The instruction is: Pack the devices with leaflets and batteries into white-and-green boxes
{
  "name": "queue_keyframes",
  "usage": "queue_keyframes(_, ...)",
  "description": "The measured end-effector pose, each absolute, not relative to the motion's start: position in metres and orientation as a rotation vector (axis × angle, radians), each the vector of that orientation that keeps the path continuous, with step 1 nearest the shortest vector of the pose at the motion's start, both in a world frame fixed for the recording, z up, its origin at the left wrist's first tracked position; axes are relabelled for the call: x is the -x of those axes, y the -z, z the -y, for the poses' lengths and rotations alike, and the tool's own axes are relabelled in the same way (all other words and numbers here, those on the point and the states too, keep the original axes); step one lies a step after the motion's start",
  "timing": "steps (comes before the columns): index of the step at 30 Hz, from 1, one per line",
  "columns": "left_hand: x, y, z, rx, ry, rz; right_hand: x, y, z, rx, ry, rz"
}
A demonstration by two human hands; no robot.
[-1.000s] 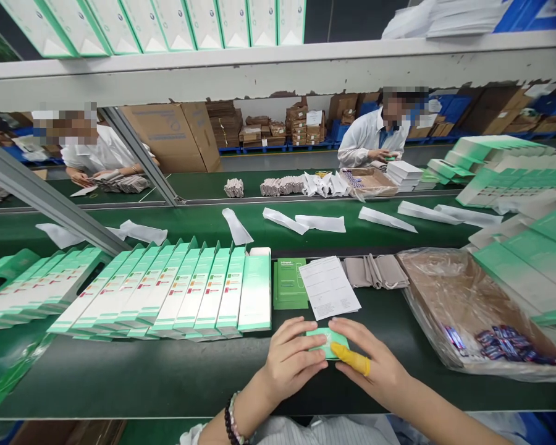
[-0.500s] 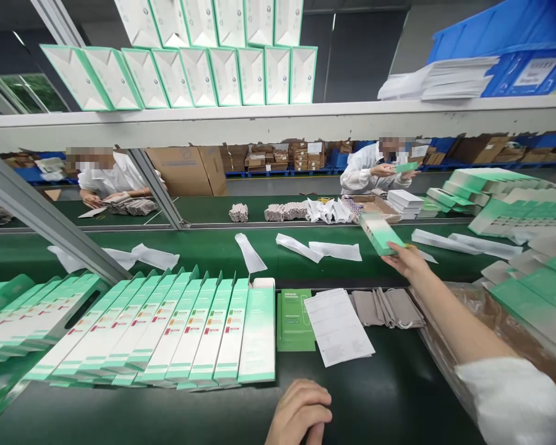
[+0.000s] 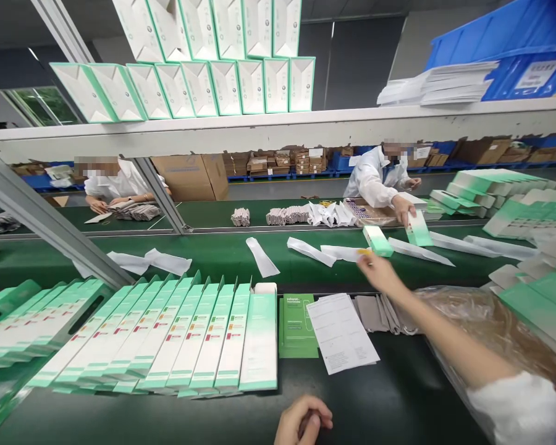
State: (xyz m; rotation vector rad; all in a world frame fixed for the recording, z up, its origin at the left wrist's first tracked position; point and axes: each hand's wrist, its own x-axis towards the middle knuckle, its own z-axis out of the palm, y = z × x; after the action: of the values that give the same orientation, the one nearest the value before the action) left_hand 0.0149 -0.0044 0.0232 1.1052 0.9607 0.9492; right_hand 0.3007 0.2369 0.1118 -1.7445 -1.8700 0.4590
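Observation:
My right hand (image 3: 376,272) is stretched out over the green conveyor belt (image 3: 213,250), a yellow finger cot on one fingertip. Its fingers are loose and hold nothing. Just beyond them a small green and white box (image 3: 377,240) lies on the belt, apart from the hand. My left hand (image 3: 303,420) rests at the near edge of the dark table (image 3: 375,408), fingers curled in, with nothing seen in them. Across the belt a co-worker's hand (image 3: 402,209) holds another green and white box (image 3: 417,228).
A fanned row of flat green and white cartons (image 3: 167,337) lies at the left. A green booklet (image 3: 298,326), a printed sheet (image 3: 340,334) and grey pouches (image 3: 375,312) lie ahead. A plastic-lined cardboard box (image 3: 491,334) stands right. White sleeves (image 3: 262,256) dot the belt. A shelf (image 3: 278,127) hangs overhead.
Both hands held the small green box near me a second ago. My right hand carried it out to the belt, let it go, and has drawn back left. A co-worker reached onto the belt.

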Motion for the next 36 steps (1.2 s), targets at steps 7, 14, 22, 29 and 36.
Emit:
queue_keyframes(7,-0.013,-0.02,0.013,-0.437,-0.843,-0.881,-0.157,-0.036,-0.107,1.203,-0.184,2.627)
queue_keyframes(14,-0.001,-0.033,0.028,-0.208,-0.85,-0.935,-0.161,-0.017,-0.085,0.857,0.15,2.73)
queue_keyframes(22,-0.007,-0.032,0.025,0.007,-0.948,-0.779,-0.185,-0.038,0.005,0.495,0.015,2.695)
queue_keyframes(29,-0.009,-0.026,0.035,-0.002,-0.941,-0.954,-0.216,-0.047,-0.056,1.374,-0.315,2.472)
queue_keyframes(36,-0.008,-0.025,0.041,-0.052,-0.944,-0.97,-0.199,-0.054,-0.16,1.393,-0.454,2.695)
